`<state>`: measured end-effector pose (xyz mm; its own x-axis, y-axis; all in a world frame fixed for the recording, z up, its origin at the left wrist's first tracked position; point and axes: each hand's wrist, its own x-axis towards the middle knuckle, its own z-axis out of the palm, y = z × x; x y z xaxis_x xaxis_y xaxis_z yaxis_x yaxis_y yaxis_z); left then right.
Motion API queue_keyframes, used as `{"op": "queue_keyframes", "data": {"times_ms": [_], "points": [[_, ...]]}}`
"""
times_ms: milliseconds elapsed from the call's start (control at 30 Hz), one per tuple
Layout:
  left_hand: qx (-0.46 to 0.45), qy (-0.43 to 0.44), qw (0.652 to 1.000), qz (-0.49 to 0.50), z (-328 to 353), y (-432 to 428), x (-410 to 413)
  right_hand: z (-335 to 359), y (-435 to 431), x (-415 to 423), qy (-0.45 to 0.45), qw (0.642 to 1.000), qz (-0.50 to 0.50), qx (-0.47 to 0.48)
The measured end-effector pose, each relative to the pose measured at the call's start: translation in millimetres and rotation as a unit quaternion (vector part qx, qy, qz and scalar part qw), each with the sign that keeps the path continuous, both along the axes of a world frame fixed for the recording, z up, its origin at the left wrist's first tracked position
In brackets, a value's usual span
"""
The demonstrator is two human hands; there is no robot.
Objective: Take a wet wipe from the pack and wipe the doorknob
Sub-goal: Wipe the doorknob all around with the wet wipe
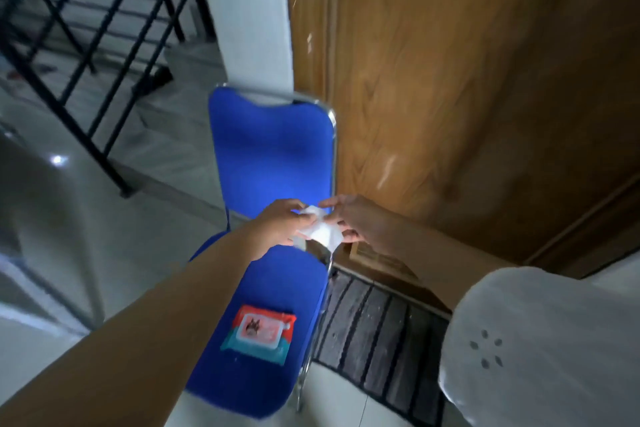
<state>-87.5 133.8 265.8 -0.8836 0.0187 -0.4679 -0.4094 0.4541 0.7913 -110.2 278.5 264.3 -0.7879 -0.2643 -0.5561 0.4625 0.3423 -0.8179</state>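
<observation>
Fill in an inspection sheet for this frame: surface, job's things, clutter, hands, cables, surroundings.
Surface: blue chair beside the wooden door; its seat serves as the stand.
Job's things: wipe pack lies flat on the chair seat; white wipe is held up above the chair; doorknob not in view.
Clutter: nothing seen.
Hands: left hand and right hand both pinch the wipe between them.
Cables: nothing seen.
Surroundings: striped doormat at the foot of the door, black railing, white pillar, tiled floor.
</observation>
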Motion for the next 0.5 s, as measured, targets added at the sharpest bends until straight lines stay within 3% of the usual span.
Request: {"op": "queue_keyframes", "data": {"times_ms": [300, 500], "points": [[0.066, 0.155, 0.985, -0.037, 195.5, 101.7, 2.5, 191.0, 116.6, 38.9, 0.161, 0.986, -0.037, -0.008], [0.082, 0.245, 0.966, -0.029, 285.6, 169.6, 22.8, 281.2, 173.0, 78.0, 0.263, 0.961, -0.083, -0.03]]}}
